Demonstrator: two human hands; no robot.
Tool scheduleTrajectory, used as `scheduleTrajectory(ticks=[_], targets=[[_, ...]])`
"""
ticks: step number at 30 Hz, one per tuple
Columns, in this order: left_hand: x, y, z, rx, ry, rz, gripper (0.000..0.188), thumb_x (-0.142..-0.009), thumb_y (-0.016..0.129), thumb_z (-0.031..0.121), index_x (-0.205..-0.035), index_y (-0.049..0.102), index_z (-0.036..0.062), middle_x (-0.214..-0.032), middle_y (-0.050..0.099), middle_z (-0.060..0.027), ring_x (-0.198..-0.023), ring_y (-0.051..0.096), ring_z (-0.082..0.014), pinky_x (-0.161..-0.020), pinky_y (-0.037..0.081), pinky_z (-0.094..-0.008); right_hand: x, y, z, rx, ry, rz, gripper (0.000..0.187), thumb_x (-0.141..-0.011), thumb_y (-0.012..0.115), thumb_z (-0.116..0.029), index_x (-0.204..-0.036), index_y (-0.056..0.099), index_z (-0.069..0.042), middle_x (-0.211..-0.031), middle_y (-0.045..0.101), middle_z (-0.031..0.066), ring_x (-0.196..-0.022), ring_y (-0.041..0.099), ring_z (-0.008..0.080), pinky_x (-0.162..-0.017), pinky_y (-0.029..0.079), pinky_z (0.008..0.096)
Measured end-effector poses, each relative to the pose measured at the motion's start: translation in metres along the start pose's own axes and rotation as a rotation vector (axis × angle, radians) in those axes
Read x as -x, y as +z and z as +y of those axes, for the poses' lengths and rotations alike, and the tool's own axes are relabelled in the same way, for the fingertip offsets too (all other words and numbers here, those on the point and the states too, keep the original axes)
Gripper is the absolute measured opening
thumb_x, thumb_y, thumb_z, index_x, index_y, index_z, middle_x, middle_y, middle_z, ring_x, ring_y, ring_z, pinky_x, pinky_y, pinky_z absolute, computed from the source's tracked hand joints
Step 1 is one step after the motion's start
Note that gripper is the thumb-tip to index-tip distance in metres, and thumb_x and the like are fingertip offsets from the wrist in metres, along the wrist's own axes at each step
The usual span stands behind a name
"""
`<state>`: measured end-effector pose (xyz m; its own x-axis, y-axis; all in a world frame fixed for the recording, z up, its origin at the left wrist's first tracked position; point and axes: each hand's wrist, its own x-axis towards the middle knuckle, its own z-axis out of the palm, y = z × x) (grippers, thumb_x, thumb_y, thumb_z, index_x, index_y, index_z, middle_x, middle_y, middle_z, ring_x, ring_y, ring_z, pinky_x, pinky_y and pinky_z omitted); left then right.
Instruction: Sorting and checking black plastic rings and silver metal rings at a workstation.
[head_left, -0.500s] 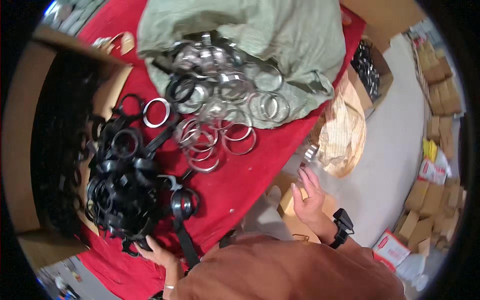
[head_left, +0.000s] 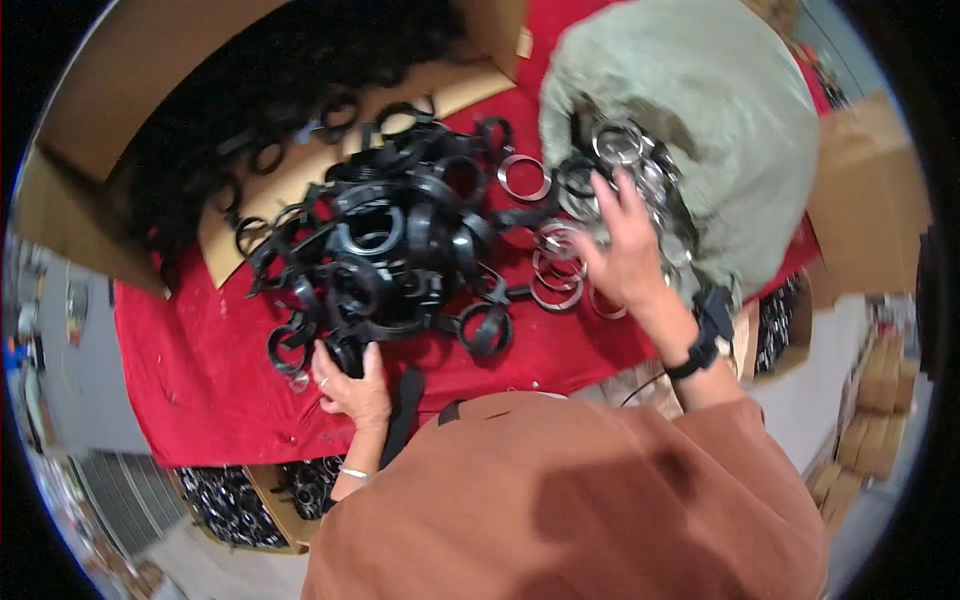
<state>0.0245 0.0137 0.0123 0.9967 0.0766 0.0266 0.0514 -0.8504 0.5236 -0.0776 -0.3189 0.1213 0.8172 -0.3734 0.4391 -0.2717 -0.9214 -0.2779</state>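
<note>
My left hand (head_left: 355,393) is at the near edge of a heap of black plastic rings with tabs (head_left: 420,225), its thumb and fingers closed round one black ring (head_left: 345,355). Over the loose metal rings (head_left: 556,268), my right hand (head_left: 628,245) reaches with fingers spread and nothing visibly gripped. More shiny rings (head_left: 618,143) spill from the mouth of a pale green cloth sack (head_left: 720,120), partly hidden behind my fingers. A single silver ring (head_left: 524,178) lies between the black heap and the sack.
A red cloth (head_left: 200,390) covers the table. At the far left, a large cardboard box (head_left: 90,140) with black parts inside lies open toward the heap. Below the table's near edge stand boxes of black parts (head_left: 230,505); another open box (head_left: 785,325) is at the right.
My right hand has moved from beyond the table's right edge, beside a blurred metal ring, to above the metal rings. The whole view has turned. My left hand stays at the black heap.
</note>
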Motion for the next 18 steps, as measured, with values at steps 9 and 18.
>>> scheduleTrajectory(ticks=[9,18], targets=[[0.0,-0.021,0.007,0.018,-0.072,-0.143,0.098,-0.067,0.071,0.051,-0.141,0.02,0.0137,-0.144,0.02,-0.0151,-0.133,0.021,-0.0324,-0.099,0.012,-0.0641,0.069,0.079,-0.082,-0.248,-0.316,-0.447,0.095,-0.064,0.073,-0.048,-0.136,0.027,-0.007,-0.139,0.021,0.0272,-0.123,0.028,0.0427,-0.095,0.03,0.0526],[0.004,-0.044,-0.005,0.074,-0.03,-0.151,0.095,-0.069,0.07,0.046,-0.138,0.022,0.0022,-0.141,0.023,-0.0228,-0.131,0.02,-0.0376,-0.104,0.017,-0.0525,0.024,0.037,-0.09,-0.258,-0.354,-0.559,0.081,-0.068,0.07,-0.051,-0.129,0.041,-0.007,-0.137,0.026,0.0268,-0.118,0.034,0.0428,-0.091,0.032,0.0545]])
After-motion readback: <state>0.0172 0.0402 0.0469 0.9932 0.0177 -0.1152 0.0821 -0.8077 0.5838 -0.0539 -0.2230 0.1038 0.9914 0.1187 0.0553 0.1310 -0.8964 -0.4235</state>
